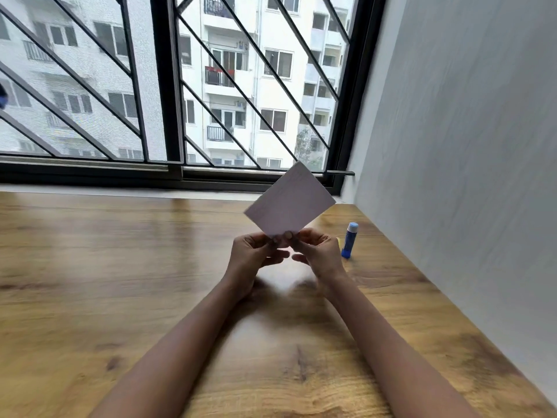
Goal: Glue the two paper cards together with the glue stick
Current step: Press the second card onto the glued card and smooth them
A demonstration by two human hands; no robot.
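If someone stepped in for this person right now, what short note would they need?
Left hand: pinching the bottom corner of the white card, held up above the table.
Right hand: pinching the same corner from the other side.
Card: tilted like a diamond; I cannot tell whether it is one card or two pressed together.
Glue stick: standing on the table right of the right hand, near the wall, not being held.
Done: unclear whether glue is on.
Left: check the cards are stuck and aligned, then press flat.
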